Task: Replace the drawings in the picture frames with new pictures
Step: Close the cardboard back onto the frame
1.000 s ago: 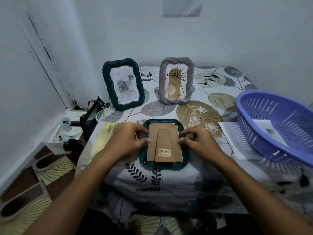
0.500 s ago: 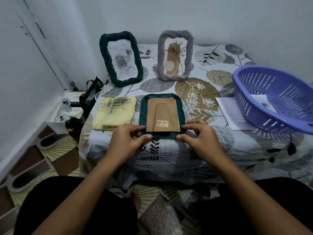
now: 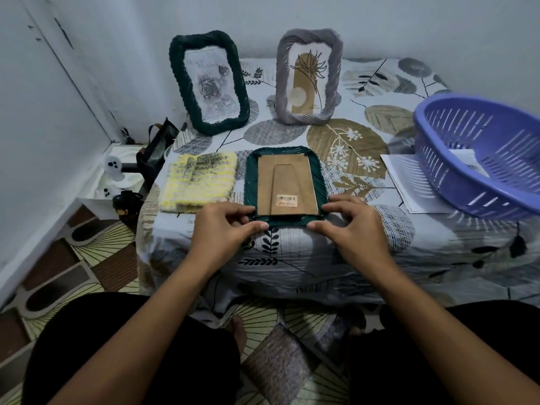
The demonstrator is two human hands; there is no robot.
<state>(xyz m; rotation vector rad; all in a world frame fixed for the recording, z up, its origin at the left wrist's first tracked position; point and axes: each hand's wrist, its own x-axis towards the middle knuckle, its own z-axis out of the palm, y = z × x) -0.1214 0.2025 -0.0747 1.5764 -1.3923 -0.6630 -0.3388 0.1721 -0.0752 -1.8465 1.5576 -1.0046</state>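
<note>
**A:** ok going left to right: yellow cloth (image 3: 198,182) lies flat at about 9 o'clock from the green frame (image 3: 283,185), which is face down mid-table with its cardboard back (image 3: 286,185) up. Left hand (image 3: 225,229) pinches the frame's near-left corner, right hand (image 3: 347,226) pinches the near-right corner, so both are clamped on it, thumbs on the near edge. Sheets of paper (image 3: 409,188) sit at 3 o'clock, partly under the purple basket (image 3: 479,159).

**B:** and the other two?

**A:** standing at 12 o'clock, dark green one (image 3: 209,83) with a rose drawing, grey one (image 3: 309,77) with a plant drawing. Both look untouched.

**B:** what could go wrong?

**A:** my guess: the frame sits close to the table's near edge, so a tug toward the lap could slide it off. Also the cloth cover is loose, dragging it might rock the standing frames over.
</note>
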